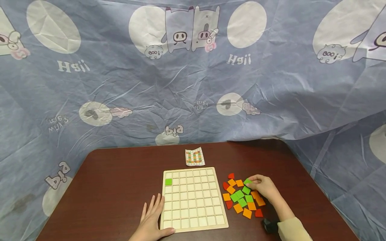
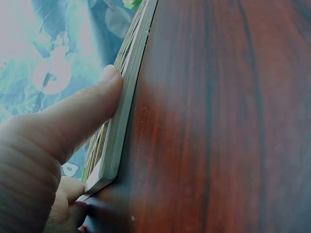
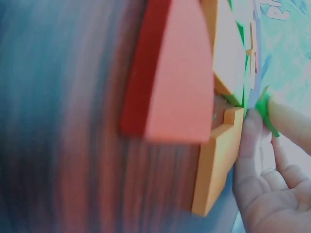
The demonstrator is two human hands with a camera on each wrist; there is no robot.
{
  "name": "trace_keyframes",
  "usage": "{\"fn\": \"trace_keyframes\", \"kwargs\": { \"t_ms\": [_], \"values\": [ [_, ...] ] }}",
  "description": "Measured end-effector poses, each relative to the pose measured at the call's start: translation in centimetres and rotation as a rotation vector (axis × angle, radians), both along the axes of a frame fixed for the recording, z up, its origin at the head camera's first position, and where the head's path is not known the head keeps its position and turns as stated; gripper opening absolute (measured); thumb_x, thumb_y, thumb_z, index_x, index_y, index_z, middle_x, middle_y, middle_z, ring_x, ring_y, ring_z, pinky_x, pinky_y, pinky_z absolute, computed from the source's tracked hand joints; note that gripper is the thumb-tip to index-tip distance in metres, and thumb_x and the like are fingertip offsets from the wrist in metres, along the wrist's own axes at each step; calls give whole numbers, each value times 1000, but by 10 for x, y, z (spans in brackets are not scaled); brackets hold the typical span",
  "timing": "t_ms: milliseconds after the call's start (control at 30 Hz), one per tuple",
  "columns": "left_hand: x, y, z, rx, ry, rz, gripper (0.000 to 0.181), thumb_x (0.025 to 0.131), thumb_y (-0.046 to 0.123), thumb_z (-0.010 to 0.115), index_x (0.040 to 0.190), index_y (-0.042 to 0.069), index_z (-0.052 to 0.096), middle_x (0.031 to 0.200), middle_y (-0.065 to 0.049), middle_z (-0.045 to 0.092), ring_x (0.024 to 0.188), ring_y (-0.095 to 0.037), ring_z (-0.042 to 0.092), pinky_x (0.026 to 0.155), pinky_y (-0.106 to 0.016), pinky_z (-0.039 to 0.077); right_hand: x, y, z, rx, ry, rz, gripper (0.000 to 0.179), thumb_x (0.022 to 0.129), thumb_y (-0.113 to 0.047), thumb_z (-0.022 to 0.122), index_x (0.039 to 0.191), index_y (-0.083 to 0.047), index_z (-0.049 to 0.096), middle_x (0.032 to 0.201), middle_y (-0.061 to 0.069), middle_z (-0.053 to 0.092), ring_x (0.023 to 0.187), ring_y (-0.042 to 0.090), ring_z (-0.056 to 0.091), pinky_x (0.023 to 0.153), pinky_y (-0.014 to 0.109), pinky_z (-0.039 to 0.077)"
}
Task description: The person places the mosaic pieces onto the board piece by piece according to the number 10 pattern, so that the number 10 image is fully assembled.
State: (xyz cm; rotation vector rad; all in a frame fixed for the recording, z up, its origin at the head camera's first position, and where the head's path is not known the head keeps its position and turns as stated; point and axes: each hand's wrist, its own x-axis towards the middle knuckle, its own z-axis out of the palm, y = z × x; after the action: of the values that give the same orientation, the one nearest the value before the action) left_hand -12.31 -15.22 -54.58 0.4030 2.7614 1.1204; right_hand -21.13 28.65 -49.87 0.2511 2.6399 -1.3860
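A pale wooden grid board (image 1: 193, 230) lies on the table, with one green square tile (image 1: 168, 181) in its left column, second row from the top. My left hand (image 1: 151, 217) rests at the board's lower left corner, thumb on the front edge and fingers spread along the left side. In the left wrist view the thumb (image 2: 82, 109) touches the board's rim (image 2: 119, 131). To the right of the board, my right hand (image 1: 263, 185) pinches a green square tile (image 3: 265, 109) between thumb and fingers, over a loose spread of green, orange and red tiles (image 1: 242, 202).
Behind the board lies a small printed card (image 1: 194, 157) with a coloured grid pattern. Quarter-round red pieces (image 1: 258, 213) lie among the orange squares (image 1: 247, 213). A dark object (image 1: 269, 226) is by the right wrist. A patterned cloth (image 1: 181, 80) hangs behind the table (image 1: 120, 180).
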Motion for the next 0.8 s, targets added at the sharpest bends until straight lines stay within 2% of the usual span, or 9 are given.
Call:
{"fn": "trace_keyframes", "kwargs": {
  "t_ms": [67, 200, 333, 433, 600, 700, 800],
  "values": [
    [0, 0, 0, -7, -4, 3, 120, 69, 55, 81, 157, 3, 18, 165, -20, 8, 151, -44, 0, 107, -22, -32, 0, -1, -1, -95, -11, -17, 37, 91, -16, 71, 117, 8, 60, 101, 14, 72, 85, 20, 69, 75, 32, 58],
    [0, 0, -1, -3, 0, 1, 120, 69, 55, 82, 157, 2, 19, 164, -22, 9, 151, -45, 0, 109, -25, -32, -3, -8, 0, -218, -14, -38, 44, 92, -18, 71, 122, 10, 56, 101, 10, 73, 90, 18, 72, 81, 31, 59],
    [-1, 0, -1, -4, -15, 2, 120, 70, 56, 81, 157, 3, 17, 165, -20, 6, 151, -44, -2, 111, -29, -31, -9, -23, 8, -268, -7, -43, 47, 92, -22, 70, 125, 8, 55, 102, 9, 73, 94, 21, 72, 86, 35, 58],
    [-2, -1, -1, -2, -18, 1, 121, 70, 57, 81, 157, 3, 17, 165, -19, 5, 151, -44, -3, 114, -37, -29, -13, -40, 16, -299, -3, -31, 47, 93, -24, 69, 126, 6, 55, 103, 7, 73, 97, 24, 72, 90, 39, 57],
    [-3, 0, -1, -2, -18, 2, 121, 71, 56, 81, 157, 2, 17, 164, -21, 6, 151, -44, -3, 116, -47, -25, -21, -77, 22, -380, 2, -21, 39, 92, -22, 70, 122, 2, 60, 99, 5, 74, 99, 28, 71, 91, 41, 56],
    [-2, 0, 0, -2, -19, 4, 120, 71, 56, 81, 157, 1, 17, 164, -22, 6, 151, -45, -3, 117, -49, -24, -27, -99, 22, -420, 4, 3, 34, 92, -18, 70, 119, 2, 62, 100, 6, 74, 100, 31, 71, 93, 42, 56],
    [-1, 1, 1, -5, -12, 3, 120, 71, 56, 80, 157, 1, 17, 164, -21, 6, 151, -45, -2, 115, -39, -28, -32, -122, 22, -462, 2, 24, 31, 91, -13, 71, 117, 2, 65, 101, 9, 74, 99, 33, 71, 94, 45, 55]
  ]
}}
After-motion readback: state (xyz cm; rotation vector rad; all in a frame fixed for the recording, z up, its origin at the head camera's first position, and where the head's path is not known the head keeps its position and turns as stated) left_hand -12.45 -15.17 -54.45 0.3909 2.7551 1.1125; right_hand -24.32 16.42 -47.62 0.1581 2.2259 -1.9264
